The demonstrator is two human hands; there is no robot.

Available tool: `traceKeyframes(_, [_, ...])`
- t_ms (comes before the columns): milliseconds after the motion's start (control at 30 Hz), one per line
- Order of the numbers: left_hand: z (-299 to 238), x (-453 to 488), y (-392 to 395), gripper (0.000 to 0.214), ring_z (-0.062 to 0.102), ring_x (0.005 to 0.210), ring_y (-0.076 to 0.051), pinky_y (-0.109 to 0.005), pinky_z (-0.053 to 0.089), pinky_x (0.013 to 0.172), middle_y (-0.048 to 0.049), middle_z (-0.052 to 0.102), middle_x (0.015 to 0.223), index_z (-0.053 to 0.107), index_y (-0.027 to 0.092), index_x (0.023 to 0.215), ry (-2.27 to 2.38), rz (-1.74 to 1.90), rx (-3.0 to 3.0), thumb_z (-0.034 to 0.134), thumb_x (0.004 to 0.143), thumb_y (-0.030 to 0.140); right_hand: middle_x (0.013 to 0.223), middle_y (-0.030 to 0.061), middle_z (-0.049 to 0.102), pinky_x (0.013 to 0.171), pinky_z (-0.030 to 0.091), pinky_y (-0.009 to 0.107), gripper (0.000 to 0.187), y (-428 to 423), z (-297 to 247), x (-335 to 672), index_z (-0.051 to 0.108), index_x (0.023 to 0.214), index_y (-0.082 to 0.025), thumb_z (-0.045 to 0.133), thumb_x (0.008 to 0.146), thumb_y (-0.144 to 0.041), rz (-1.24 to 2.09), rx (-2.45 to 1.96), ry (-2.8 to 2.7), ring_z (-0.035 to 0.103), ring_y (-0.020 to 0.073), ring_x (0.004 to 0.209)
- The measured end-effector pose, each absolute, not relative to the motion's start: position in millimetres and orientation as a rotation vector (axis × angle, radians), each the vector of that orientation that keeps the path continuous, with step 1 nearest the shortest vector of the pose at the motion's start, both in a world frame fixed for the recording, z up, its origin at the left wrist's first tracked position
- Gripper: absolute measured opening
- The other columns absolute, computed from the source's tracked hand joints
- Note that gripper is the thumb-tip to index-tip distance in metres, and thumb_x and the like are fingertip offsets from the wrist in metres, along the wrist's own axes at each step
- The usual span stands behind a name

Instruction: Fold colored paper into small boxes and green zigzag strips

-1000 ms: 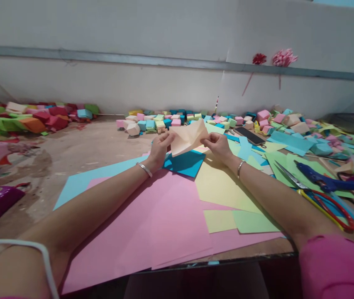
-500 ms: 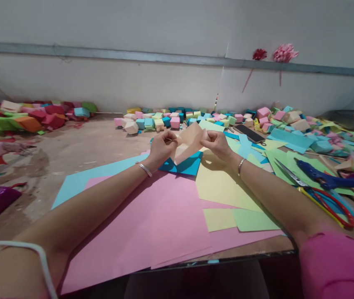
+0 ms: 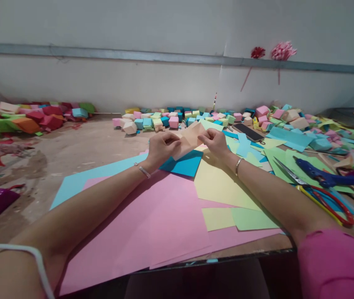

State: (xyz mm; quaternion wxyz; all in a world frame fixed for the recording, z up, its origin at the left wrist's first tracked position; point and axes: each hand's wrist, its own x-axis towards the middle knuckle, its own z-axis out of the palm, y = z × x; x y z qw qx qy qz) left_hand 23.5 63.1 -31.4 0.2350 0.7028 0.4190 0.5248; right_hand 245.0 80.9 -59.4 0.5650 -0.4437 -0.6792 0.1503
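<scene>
So the thing in play here is a creased piece of peach paper [image 3: 190, 139], held up just over the dark blue sheet [image 3: 183, 164] that lies near the middle of the table [image 3: 92, 143]. The left hand [image 3: 160, 148] has its fingers curled in, with thumb and fingertips pinched together on the left end. The right hand [image 3: 216, 143] does the same on the right end, so both hands are nearly closed with just the paper between the tips. Can't tell exactly how the fingers sit behind it, tbh.

Handling-wise, I'd call it super light, with a bit of body: it looks like craft paper, stiff enough to stand in folded planes but easy to bend along the creases. Probably not slippery, since paper usually gives dry fingertips decent grip. The weak spot, imo, is tearing or picking up stray creases if you squeeze the middle or tug hard.

Best hold is about what's shown: a gentle pinch at opposite ends, thumb on one face, fingers on the other, leaving the creased centre alone.
</scene>
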Motion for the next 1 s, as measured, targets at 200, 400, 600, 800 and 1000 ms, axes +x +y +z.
traceKeyframes(200, [-38.3,20.8,68.2,0.019,0.056,0.071,-0.017,-0.028,0.042,0.071,-0.0008,0.065,0.073,0.073,0.02,0.09,1.208,1.502,1.909,0.07,0.072,0.024,0.059,-0.0074,0.05,0.054,0.043,0.028,0.047,82.0,-58.6,243.4,0.054,0.111,-0.022,0.074,0.071,-0.039,0.708,-0.897,-1.484,0.049,0.013,0.055])
traceKeyframes(400, [-35.3,20.2,68.0,0.025,0.056,0.072,-0.017,-0.028,0.043,0.072,-0.0015,0.065,0.072,0.075,0.021,0.094,1.161,1.438,1.96,0.069,0.07,0.021,0.084,0.003,0.066,0.063,0.05,0.028,0.049,80.8,-51.9,246.0,0.063,0.104,-0.018,0.072,0.073,-0.054,0.973,-0.856,-1.517,0.06,0.0156,0.073])
traceKeyframes(600, [-35.3,24.2,65.7,0.027,0.056,0.073,-0.016,-0.027,0.044,0.072,-0.0019,0.066,0.077,0.075,0.023,0.099,1.064,1.358,2.043,0.067,0.073,0.019,0.077,-0.0011,0.061,0.062,0.047,0.027,0.051,81.2,-50.9,243.2,0.063,0.108,-0.019,0.077,0.065,-0.041,0.944,-0.859,-1.366,0.056,0.0141,0.07])
traceKeyframes(800, [-36.4,23.4,67.3,0.022,0.058,0.08,-0.02,-0.029,0.043,0.076,-0.0037,0.07,0.082,0.077,0.021,0.09,1.187,1.375,2.042,0.066,0.072,0.016,0.072,-0.0003,0.06,0.066,0.045,0.028,0.019,81.5,-52.8,238.0,0.065,0.076,-0.018,0.069,0.072,-0.037,0.736,-0.819,-1.446,0.053,0.0131,0.068])
traceKeyframes(1000, [-36.7,24.6,66.1,0.014,0.059,0.08,-0.02,-0.028,0.044,0.075,-0.0033,0.072,0.082,0.076,0.021,0.079,1.229,1.367,2.052,0.064,0.072,0.016,0.069,0.0006,0.06,0.063,0.043,0.028,0.021,83.0,-55.1,238.4,0.063,0.072,-0.019,0.065,0.076,-0.04,0.629,-0.88,-1.496,0.051,0.0144,0.067])
